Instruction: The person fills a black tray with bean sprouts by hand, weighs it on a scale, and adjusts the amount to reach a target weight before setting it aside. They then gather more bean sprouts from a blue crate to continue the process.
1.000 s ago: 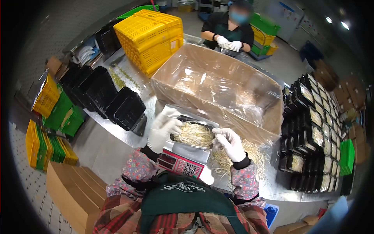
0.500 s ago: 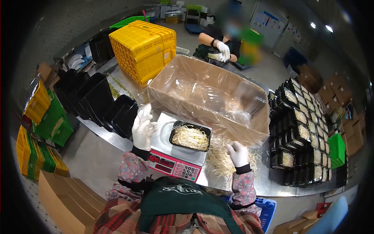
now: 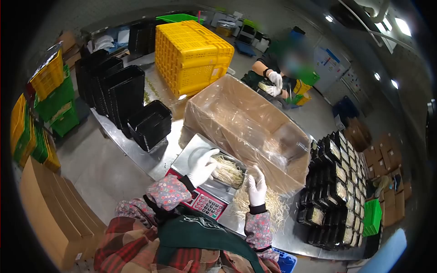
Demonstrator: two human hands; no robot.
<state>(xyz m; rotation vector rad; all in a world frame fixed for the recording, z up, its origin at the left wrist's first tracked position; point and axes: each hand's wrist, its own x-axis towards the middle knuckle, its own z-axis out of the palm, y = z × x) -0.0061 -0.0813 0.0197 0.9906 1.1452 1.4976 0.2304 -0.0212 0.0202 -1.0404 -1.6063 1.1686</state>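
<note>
One sprout tray [image 3: 229,184] on scale [image 3: 207,204]; left hand [image 3: 202,169], right hand [image 3: 257,186] near opposite ends; both grips unclear

Head-worn camera, aimed forward and down across the scale [image 3: 208,204]
It looks from above the wearer's side of the scale, near enough that the apron [image 3: 191,235] shows just on this side of it. The view faces over the scale toward the cardboard box [image 3: 227,132] behind it and a person [image 3: 275,79] well past it. Leaning, so the scale slants down rightward, the wide, dark-rimmed view reaches the black trays [image 3: 123,95] left of it and the stacked packs [image 3: 339,191] right of it.
</note>
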